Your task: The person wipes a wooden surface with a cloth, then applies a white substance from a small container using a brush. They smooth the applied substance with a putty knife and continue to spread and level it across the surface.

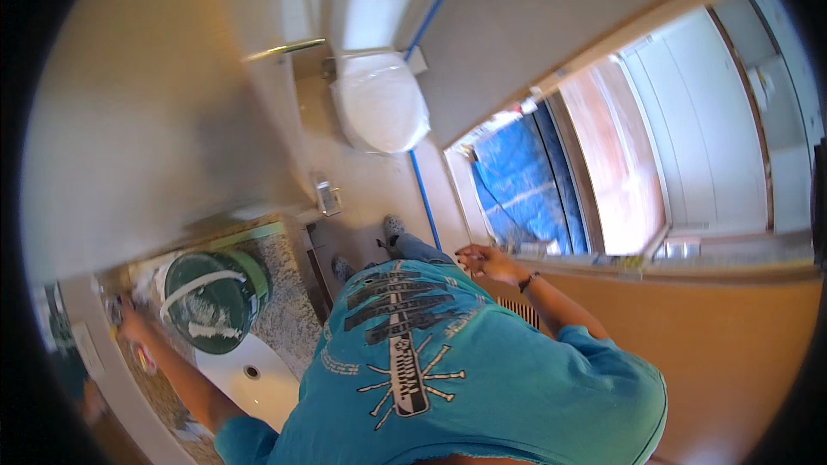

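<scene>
My left hand (pixel 131 325) reaches over the counter to its left edge, beside the mirror. Its fingers are blurred and partly hidden against small items there, so I cannot tell what they grasp. A dark green bucket (pixel 209 301) with a white handle and pale smears of compound stands just right of that hand, at the sink's far side. In front of my waist, on the right, my right hand (pixel 488 263) is held with curled fingers pressed together. Something small and pale shows at its fingertips, too unclear to name.
A white sink (pixel 258 379) is set into the speckled counter (pixel 289 293), which has green tape along its far edge. Beyond stands a toilet (pixel 379 103) with a plastic-wrapped lid. Blue tape (pixel 422 198) runs along the floor. To the right, a doorway shows blue sheeting (pixel 525 181).
</scene>
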The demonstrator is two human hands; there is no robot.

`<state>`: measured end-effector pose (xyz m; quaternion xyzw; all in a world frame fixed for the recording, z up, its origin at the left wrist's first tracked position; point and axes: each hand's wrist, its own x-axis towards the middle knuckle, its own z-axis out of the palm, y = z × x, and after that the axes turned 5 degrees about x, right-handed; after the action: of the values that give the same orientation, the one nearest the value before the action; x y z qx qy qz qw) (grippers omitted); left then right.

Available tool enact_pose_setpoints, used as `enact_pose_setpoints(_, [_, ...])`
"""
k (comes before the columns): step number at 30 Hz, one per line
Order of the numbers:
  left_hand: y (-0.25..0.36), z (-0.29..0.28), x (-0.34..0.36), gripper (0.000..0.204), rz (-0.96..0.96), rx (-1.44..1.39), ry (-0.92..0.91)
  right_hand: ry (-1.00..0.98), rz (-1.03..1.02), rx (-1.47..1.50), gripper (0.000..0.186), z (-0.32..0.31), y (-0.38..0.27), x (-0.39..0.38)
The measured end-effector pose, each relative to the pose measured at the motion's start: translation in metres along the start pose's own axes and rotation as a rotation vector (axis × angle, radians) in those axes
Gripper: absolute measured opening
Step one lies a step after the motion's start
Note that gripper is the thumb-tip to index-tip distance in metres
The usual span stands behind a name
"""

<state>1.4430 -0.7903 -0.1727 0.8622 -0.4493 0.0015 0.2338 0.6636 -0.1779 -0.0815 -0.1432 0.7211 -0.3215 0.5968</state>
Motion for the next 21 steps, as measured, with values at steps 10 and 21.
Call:
enact_pose_setpoints(10, [0.112, -0.233, -0.174, 0.055, 0.376, -0.602, -0.293, 0.093, -0.2, 0.056, 0.046, -0.048, 0.037, 0.03])
enact_pose_setpoints(21, [0.327, -0.371, -0.517, 0.075, 0.493, -0.674, -0.6, 0.285, -0.337, 0.285, 0.04, -0.171, 0.14, 0.016])
